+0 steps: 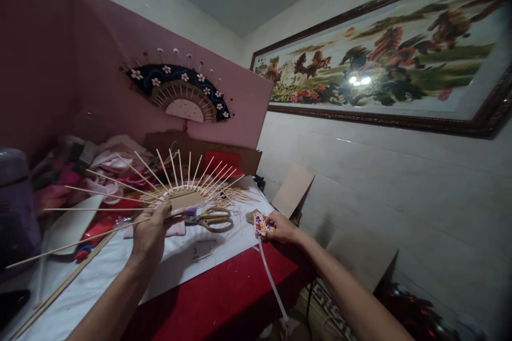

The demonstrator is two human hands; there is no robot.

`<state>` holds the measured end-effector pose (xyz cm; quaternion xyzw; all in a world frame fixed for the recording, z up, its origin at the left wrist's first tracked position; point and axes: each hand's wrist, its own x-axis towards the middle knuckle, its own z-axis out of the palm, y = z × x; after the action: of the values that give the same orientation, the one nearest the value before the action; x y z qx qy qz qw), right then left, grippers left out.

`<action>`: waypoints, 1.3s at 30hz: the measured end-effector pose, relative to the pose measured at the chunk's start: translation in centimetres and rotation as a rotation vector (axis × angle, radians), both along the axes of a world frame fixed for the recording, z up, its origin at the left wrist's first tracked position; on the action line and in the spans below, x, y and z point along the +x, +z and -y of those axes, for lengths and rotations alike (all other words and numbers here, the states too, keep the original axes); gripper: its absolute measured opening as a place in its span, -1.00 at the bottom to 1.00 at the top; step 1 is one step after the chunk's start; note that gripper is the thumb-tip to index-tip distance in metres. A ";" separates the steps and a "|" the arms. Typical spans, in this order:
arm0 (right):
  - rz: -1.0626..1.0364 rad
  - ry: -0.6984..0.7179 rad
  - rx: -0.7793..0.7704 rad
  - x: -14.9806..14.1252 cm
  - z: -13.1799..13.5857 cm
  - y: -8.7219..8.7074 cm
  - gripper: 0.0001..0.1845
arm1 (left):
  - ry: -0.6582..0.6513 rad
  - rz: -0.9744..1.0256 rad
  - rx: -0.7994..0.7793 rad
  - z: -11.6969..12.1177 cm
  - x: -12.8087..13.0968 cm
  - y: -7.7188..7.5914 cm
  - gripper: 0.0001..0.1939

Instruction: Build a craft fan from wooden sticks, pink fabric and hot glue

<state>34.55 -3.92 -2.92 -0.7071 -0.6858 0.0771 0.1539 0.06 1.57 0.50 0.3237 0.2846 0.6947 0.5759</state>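
My left hand (150,229) grips the near left edge of a fan frame (187,201), a brown cardboard half-disc with many thin wooden sticks fanning out from its curved rim. At the table's right side, my right hand (282,228) is wrapped round a flower-patterned glue gun (260,225). A long, pale, translucent strip (272,279), apparently a glue stick, trails from it toward the front edge. Beneath the gun's front is a small brown piece (250,217). Gold-handled scissors (216,219) lie between my hands, just right of the fan frame.
Loose wooden sticks (232,196) lie behind the scissors. Longer sticks (68,286) run along the left. A heap of cloth (116,154) fills the back left, near a purple bottle (18,208). A finished black flowered fan (176,77) is on the pink board (244,96).
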 end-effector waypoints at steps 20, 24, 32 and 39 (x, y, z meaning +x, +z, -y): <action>-0.885 -0.035 0.208 0.5 2.8 2.9 -0.42 | -0.027 -0.013 -0.053 0.1 0.3 -0.1 -0.79; -1.010 -0.052 0.314 -0.7 4.4 4.0 -0.48 | -0.057 0.043 -0.033 0.5 0.4 0.1 -0.81; -1.093 -0.019 0.210 -8.5 7.1 4.8 -0.45 | -0.234 0.038 0.057 1.8 1.4 0.0 -0.71; -0.929 0.137 0.029 -14.8 7.5 4.0 -0.34 | -0.249 -0.045 0.089 2.4 2.1 -0.6 -0.68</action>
<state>19.74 -11.39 1.07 -0.5487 -0.5905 0.3858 0.4487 2.15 -0.83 -0.14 0.3970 0.2240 0.6223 0.6364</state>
